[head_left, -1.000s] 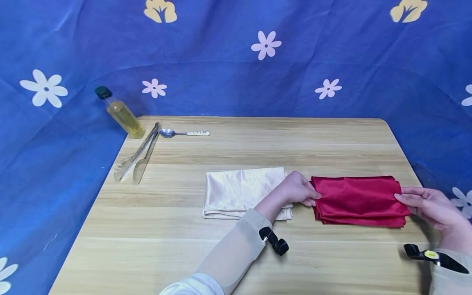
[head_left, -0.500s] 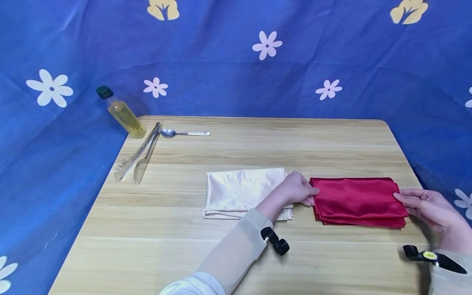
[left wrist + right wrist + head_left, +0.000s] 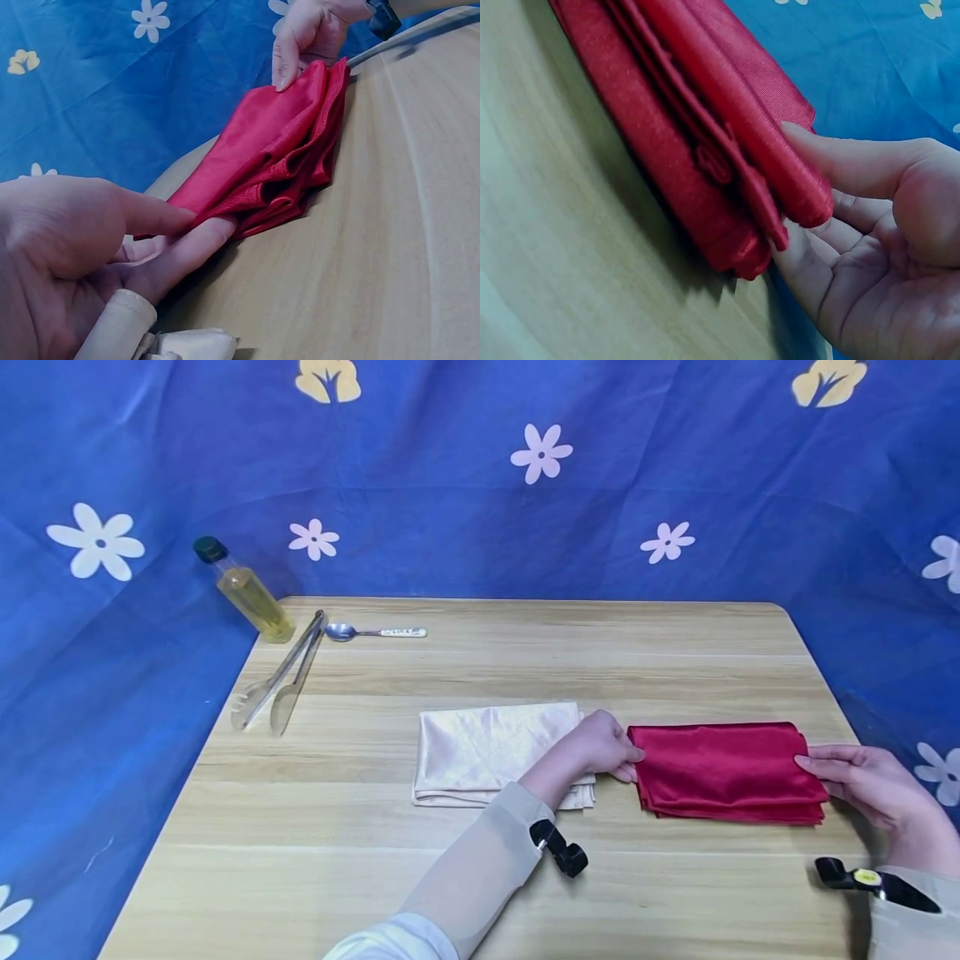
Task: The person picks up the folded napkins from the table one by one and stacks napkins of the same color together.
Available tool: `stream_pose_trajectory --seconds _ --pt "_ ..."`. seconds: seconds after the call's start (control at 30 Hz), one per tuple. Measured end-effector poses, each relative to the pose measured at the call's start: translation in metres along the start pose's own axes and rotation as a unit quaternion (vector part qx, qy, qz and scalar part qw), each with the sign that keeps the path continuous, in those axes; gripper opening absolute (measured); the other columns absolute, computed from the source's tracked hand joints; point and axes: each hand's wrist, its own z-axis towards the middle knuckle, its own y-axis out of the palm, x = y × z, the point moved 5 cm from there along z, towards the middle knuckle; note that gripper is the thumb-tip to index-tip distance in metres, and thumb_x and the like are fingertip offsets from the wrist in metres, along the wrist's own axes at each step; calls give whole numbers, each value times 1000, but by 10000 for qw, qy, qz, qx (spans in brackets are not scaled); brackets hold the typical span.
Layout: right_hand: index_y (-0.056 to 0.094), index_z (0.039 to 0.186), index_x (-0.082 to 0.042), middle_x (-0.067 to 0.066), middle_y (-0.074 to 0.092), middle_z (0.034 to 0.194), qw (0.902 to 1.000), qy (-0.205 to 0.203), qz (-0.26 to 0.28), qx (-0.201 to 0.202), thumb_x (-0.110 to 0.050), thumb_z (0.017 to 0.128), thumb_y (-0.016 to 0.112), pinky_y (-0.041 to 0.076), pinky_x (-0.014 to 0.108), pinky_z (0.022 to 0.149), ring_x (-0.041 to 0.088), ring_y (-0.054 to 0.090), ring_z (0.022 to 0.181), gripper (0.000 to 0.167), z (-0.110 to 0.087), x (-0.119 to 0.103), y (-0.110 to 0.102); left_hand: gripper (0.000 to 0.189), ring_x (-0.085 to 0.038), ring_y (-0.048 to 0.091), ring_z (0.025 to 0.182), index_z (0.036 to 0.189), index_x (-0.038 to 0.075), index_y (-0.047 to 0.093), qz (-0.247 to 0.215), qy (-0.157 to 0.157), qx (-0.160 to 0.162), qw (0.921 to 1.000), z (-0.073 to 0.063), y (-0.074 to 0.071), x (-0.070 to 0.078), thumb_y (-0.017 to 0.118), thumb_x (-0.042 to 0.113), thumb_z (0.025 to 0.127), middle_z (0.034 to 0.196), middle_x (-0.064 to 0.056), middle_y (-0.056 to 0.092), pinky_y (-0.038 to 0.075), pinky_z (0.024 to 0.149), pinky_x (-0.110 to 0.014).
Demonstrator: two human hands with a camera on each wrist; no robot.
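A shiny red cloth (image 3: 723, 772), folded into a rectangle of several layers, lies at the right side of the table. My left hand (image 3: 600, 747) pinches its left edge, thumb on top and fingers underneath, as the left wrist view shows. At the opposite edge my right hand (image 3: 873, 785) pinches the folded layers (image 3: 705, 142) between thumb and fingers. Under my left wrist lies a folded cream satin cloth (image 3: 487, 747), partly hidden by that hand and forearm.
Metal tongs (image 3: 281, 677) rest spread at the table's left edge, with a spoon (image 3: 375, 632) beside their hinge end. Behind them stands a bottle of yellow liquid (image 3: 255, 602) with a green cap. A blue flowered curtain (image 3: 450, 468) borders the wooden table (image 3: 300, 860).
The red cloth has shifted slightly to the left, with both hands still pinching its edges. The cream cloth stays where it was.
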Motion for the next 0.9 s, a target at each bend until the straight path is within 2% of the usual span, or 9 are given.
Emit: stream_pose_trajectory --seconds 0.27,0.5,0.7,0.9 --pt "75 92 -36 -17 75 91 9994 -77 336 -93 -17 103 73 63 20 71 5 73 80 22 -1 0 -2 14 -21 74 61 86 -5 74 -189 -73 -68 9998 1 -1 1 73 0 99 70 -18 73 65 61 -29" --pt "74 89 -41 -19 75 90 9993 10 373 18 -22 102 75 63 20 71 4 74 80 23 -1 4 -2 17 -19 73 59 83 -3 73 -76 -66 -49 9999 0 1 1 74 1 99 68 -17 73 65 61 -29" --pt "77 92 -36 -15 76 92 9983 59 573 -106 -20 103 74 63 21 72 7 75 81 19 -1 3 -2 17 -22 74 61 83 -4 73 -19 -87 8 10000 -1 0 3 74 1 99 69 -18 73 65 62 -30" --pt "74 94 -37 -19 74 92 9996 -60 265 -57 -21 103 73 63 20 72 4 74 81 19 -4 0 -3 17 -20 72 58 82 -4 72 -19 -51 95 9999 -3 2 6 75 1 98 69 -18 73 65 62 -30"
